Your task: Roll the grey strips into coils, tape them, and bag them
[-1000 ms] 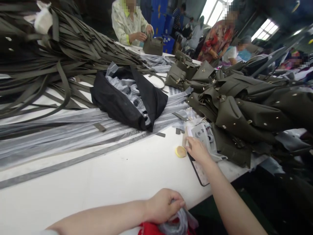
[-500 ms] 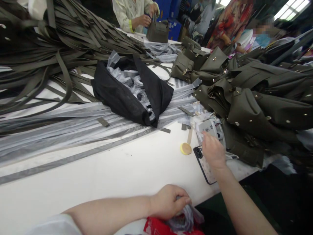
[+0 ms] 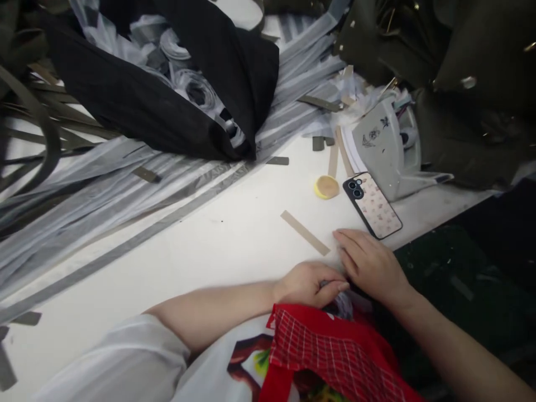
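My left hand (image 3: 312, 285) is closed round a coiled roll of plastic-wrapped strap (image 3: 344, 304) at the table's front edge, low against my body. Most of the roll is hidden by the hand and the red checked apron (image 3: 322, 340). Close beside it is my right hand (image 3: 371, 265), its fingers stretched out over the table edge and its thumb side hidden. Just beyond the hands a narrow beige strip (image 3: 305, 233) lies flat on the white table (image 3: 201, 229). A phone in a patterned case (image 3: 377, 206) rests past my right fingertips.
A round yellow-edged piece (image 3: 326, 187) lies left of the phone. Behind it stands a grey plastic container (image 3: 374, 139). A black cloth bag (image 3: 167, 117) holds several coiled rolls. Long plastic-wrapped straps (image 3: 113, 187) run across the left. Dark olive handbags (image 3: 473, 111) are piled at right.
My right hand has come back from the grey container to beside my left hand. A beige strip now lies on the table in front. The view has tilted down; the left hand keeps the roll.
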`<act>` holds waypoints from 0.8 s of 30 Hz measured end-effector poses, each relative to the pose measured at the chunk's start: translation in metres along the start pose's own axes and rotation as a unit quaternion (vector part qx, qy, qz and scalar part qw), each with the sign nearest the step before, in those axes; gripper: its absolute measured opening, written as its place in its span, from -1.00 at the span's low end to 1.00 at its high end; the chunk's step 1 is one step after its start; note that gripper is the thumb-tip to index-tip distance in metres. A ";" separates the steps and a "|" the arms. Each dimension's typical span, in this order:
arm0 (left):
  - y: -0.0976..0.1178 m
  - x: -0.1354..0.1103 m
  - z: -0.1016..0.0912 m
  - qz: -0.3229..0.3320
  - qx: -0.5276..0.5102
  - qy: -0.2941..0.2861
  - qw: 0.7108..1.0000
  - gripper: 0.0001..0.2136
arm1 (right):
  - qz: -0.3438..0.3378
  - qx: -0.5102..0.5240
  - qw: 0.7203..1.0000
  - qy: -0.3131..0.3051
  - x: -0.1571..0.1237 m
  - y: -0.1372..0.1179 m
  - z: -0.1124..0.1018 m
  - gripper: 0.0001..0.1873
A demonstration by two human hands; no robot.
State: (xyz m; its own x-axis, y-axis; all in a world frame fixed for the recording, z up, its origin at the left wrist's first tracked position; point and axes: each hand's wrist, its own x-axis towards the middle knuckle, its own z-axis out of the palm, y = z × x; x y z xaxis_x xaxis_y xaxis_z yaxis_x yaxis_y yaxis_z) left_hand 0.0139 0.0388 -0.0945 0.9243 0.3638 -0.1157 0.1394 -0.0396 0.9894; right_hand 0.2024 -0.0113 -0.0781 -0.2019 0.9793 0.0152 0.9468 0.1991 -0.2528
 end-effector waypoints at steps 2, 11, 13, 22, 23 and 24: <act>-0.001 0.000 0.002 0.008 -0.009 0.001 1.000 -0.67 | 0.030 0.025 0.999 0.020 0.011 -0.009 -0.002 -0.69; -0.004 -0.001 0.000 0.030 -0.050 0.028 0.998 -0.71 | -0.051 -0.022 0.998 -0.034 0.046 -0.018 0.010 -0.74; -0.004 -0.001 -0.003 0.034 -0.049 0.028 0.998 -0.71 | -0.063 -0.044 0.996 -0.045 0.047 -0.014 0.009 -0.73; -0.007 0.003 -0.007 0.041 -0.041 0.039 0.998 -0.67 | 0.000 -0.062 0.998 0.007 0.045 -0.005 0.006 -0.74; -0.006 0.003 -0.007 0.042 -0.040 0.039 0.998 -0.67 | 0.003 -0.062 0.998 0.005 0.046 -0.006 0.006 -0.74; -0.006 0.003 -0.007 0.041 -0.038 0.039 0.998 -0.67 | 0.005 -0.061 0.998 0.003 0.046 -0.007 0.006 -0.75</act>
State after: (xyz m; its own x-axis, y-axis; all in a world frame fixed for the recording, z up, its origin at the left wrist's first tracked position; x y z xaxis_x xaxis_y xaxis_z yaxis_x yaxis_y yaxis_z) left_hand 0.0133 0.0471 -0.1000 0.9005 0.4338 -0.0306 0.0354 -0.0029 0.9994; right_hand 0.1849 0.0322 -0.0810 -0.1918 0.9813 0.0183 0.9723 0.1926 -0.1325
